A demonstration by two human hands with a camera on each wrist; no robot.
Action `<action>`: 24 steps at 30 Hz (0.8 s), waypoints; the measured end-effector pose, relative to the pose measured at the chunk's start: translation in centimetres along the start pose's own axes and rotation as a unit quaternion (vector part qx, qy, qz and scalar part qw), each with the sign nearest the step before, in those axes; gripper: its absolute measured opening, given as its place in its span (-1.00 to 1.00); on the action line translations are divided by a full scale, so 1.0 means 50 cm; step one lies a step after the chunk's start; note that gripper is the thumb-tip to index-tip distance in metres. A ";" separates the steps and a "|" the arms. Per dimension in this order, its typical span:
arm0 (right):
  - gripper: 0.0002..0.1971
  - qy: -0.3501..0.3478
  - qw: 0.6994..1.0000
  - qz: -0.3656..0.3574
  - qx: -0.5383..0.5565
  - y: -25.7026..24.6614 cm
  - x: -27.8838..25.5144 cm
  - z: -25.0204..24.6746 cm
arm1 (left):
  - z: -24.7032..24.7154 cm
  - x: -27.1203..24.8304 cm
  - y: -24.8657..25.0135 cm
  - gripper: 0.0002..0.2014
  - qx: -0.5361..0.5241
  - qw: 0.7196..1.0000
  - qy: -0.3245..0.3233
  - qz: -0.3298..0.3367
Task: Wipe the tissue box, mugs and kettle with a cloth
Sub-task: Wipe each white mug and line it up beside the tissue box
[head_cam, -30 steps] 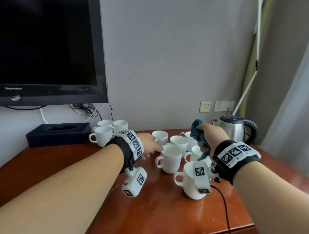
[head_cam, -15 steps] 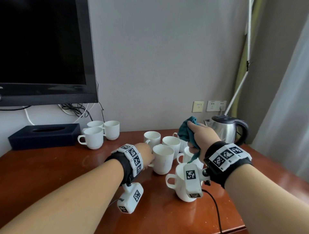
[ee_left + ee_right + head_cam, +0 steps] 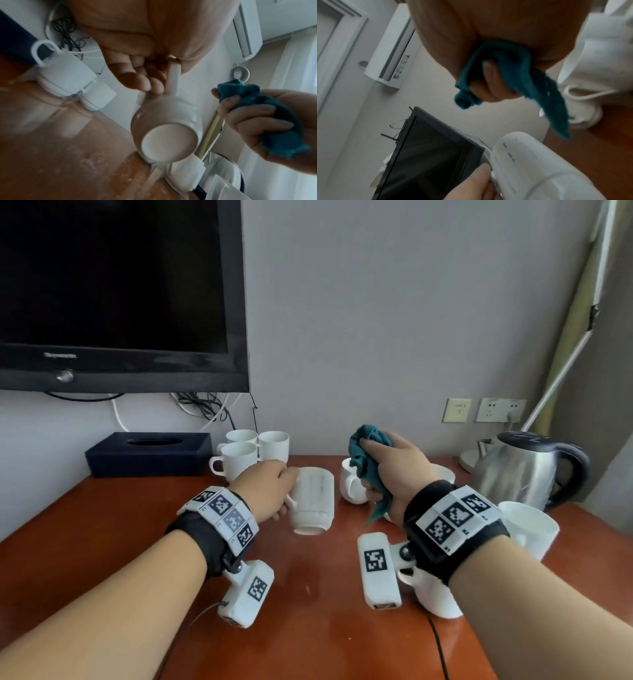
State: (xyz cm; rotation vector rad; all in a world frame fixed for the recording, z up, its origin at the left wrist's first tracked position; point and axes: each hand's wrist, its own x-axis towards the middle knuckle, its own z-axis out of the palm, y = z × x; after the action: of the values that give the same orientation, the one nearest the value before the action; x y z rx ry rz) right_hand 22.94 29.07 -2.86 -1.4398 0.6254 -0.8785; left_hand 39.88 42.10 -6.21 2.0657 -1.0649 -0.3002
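My left hand grips the handle of a white mug and holds it lifted and tilted above the wooden table; the left wrist view shows its base turned toward the camera. To its right my right hand is closed around a bunched teal cloth, held in the air a little apart from the mug. The steel kettle with a black handle stands at the back right. A dark blue tissue box lies against the wall at the left.
Three white mugs cluster beside the tissue box. More mugs stand in the middle and under my right wrist. A black TV hangs on the wall above. Wall sockets sit behind the kettle.
My left hand took the middle mug by its handle and lifted it off the table, tilting it. My right hand stayed raised with the cloth.
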 end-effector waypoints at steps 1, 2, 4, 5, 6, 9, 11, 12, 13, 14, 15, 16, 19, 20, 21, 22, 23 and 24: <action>-0.91 -0.006 1.000 0.003 0.005 0.013 0.003 0.021 | -0.009 -0.005 -0.017 -0.63 -0.007 1.000 0.011 -0.001; -0.91 -0.013 1.000 0.008 0.004 0.027 0.006 0.041 | -0.016 -0.009 -0.034 -0.64 -0.017 1.000 0.020 -0.004; -0.89 -0.021 1.000 0.013 -0.015 0.056 0.013 0.074 | -0.026 -0.012 -0.065 -0.64 -0.040 0.999 0.032 -0.013; -0.88 -0.025 0.999 0.016 -0.011 0.069 0.016 0.087 | -0.028 -0.011 -0.078 -0.63 -0.050 0.998 0.035 -0.018; -0.87 -0.032 0.999 0.023 0.004 0.081 0.019 0.097 | -0.029 -0.008 -0.090 -0.64 -0.058 0.997 0.038 -0.024; -0.83 -0.060 0.995 0.047 0.064 0.108 0.025 0.113 | -0.030 0.003 -0.112 -0.65 -0.072 0.996 0.042 -0.032; -0.80 -0.070 0.992 0.055 0.084 0.127 0.033 0.117 | -0.029 0.014 -0.121 -0.65 -0.081 0.995 0.042 -0.034; -0.79 -0.070 0.992 0.054 0.085 0.135 0.037 0.118 | -0.026 0.020 -0.124 -0.66 -0.084 0.995 0.040 -0.035; -0.78 -0.066 0.993 0.052 0.081 0.144 0.042 0.119 | -0.024 0.025 -0.127 -0.66 -0.089 0.995 0.038 -0.037; -0.79 -0.064 0.994 0.050 0.079 0.152 0.046 0.121 | -0.021 0.029 -0.130 -0.66 -0.096 0.994 0.036 -0.039; -0.79 -0.062 0.994 0.048 0.077 0.159 0.048 0.124 | -0.018 0.033 -0.134 -0.66 -0.101 0.993 0.036 -0.041; -0.80 -0.058 0.994 0.048 0.078 0.167 0.050 0.127 | -0.015 0.036 -0.138 -0.66 -0.107 0.993 0.036 -0.044; -0.82 -0.055 0.992 0.056 0.104 0.186 0.050 0.136 | -0.008 0.042 -0.150 -0.65 -0.126 0.990 0.023 -0.057; -0.83 -0.056 0.990 0.056 0.115 0.190 0.048 0.138 | -0.007 0.043 -0.153 -0.65 -0.131 0.989 0.017 -0.060; -0.84 -0.055 0.990 0.053 0.122 0.195 0.047 0.138 | -0.006 0.042 -0.157 -0.65 -0.135 0.989 0.012 -0.062; -0.84 -0.054 0.990 0.048 0.122 0.200 0.047 0.138 | -0.005 0.042 -0.161 -0.66 -0.138 0.988 0.008 -0.064; -0.83 -0.055 0.991 0.042 0.115 0.204 0.045 0.137 | -0.003 0.042 -0.164 -0.67 -0.142 0.988 0.005 -0.066; -0.81 -0.058 0.992 0.035 0.107 0.208 0.044 0.136 | 0.000 0.042 -0.167 -0.69 -0.149 0.986 0.004 -0.070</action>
State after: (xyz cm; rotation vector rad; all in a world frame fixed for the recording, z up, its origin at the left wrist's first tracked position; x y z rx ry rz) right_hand 31.14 30.36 -12.36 -1.2579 0.4769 -0.7762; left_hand 46.10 43.39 -12.01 1.8718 -0.8174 -0.4908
